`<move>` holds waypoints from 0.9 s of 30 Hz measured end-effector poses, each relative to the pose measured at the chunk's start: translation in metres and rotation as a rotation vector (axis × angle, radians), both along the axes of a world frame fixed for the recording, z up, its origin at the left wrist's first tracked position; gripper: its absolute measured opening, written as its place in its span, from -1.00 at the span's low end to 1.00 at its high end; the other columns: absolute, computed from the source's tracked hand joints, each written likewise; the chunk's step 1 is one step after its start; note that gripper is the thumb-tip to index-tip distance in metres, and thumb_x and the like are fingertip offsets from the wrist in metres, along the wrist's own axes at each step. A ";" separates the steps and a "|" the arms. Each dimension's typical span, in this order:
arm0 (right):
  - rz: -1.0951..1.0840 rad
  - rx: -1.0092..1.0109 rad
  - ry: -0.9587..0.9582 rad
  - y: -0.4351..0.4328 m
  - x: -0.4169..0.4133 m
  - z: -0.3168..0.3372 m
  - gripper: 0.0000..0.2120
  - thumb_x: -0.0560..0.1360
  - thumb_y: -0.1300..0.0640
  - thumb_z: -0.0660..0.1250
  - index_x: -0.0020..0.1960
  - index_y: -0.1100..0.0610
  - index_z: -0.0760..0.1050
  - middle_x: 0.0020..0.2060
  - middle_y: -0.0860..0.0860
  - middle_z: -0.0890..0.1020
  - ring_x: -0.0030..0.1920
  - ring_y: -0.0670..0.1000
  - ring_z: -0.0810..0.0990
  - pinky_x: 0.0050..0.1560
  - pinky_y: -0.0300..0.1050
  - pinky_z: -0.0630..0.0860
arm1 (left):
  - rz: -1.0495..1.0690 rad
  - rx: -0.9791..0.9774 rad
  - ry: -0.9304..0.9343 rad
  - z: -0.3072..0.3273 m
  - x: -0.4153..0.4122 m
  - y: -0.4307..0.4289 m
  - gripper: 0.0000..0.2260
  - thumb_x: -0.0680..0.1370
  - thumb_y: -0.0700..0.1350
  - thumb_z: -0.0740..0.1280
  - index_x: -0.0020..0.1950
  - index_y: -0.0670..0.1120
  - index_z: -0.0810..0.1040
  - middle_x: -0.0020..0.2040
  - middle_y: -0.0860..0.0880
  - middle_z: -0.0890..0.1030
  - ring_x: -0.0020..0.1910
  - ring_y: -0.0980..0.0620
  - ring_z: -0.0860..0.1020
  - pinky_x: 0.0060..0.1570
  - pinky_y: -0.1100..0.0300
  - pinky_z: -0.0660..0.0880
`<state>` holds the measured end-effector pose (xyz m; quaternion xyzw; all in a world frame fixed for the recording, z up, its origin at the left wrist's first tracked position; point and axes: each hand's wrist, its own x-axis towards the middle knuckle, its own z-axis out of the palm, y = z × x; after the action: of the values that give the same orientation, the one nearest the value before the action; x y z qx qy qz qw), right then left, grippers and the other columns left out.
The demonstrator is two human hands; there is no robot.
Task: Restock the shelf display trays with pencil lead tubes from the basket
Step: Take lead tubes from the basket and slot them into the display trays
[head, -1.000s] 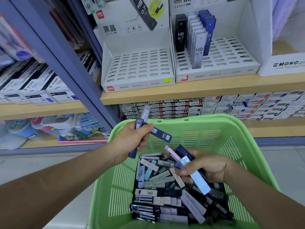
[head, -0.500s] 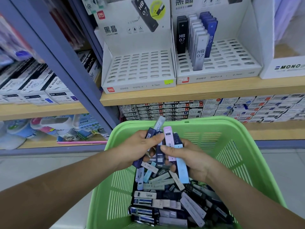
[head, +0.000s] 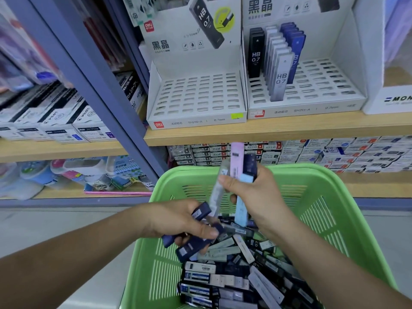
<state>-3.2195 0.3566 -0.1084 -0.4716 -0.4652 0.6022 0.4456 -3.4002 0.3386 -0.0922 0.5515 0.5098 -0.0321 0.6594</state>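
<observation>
A green basket (head: 330, 197) below me holds a heap of pencil lead tubes (head: 231, 279) in dark blue, grey and white. My left hand (head: 178, 221) grips dark blue tubes (head: 194, 244) low over the heap. Above the basket's far rim, my right hand (head: 256, 195) holds a fan of several tubes: a pink one (head: 235, 159), a pale blue one (head: 243, 208), a grey one and a dark one. On the wooden shelf (head: 267, 132) stand two white slotted display trays. The left tray (head: 196, 97) has bare slots. The right tray (head: 312, 85) holds upright tubes at its left.
A grey-blue shelf upright (head: 93, 85) slants down to the basket's left corner. Boxed stationery fills the left shelves (head: 55, 121) and the row under the wooden shelf (head: 312, 152). A white box (head: 392, 97) stands right of the trays. Grey floor lies to the left.
My right hand has risen from the heap with its tubes and taken the pink and grey ones upward. My left hand has dropped lower toward the heap, keeping the dark blue tubes.
</observation>
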 end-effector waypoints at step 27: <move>0.102 -0.146 0.268 0.020 0.040 0.147 -0.95 0.39 0.30 0.42 -0.19 0.19 0.64 -0.36 0.15 0.66 -0.42 0.03 0.63 -0.51 -0.24 0.47 | 0.853 0.488 -0.474 0.127 0.093 0.055 -0.84 0.53 0.02 0.37 -0.14 -0.05 0.52 -0.45 0.01 0.43 -0.55 0.10 0.27 -0.57 0.30 0.17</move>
<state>-3.1800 0.3765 0.0390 -0.3941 -0.3800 0.7138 0.4368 -3.3076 0.3934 0.0350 0.4249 0.5182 0.4827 0.5638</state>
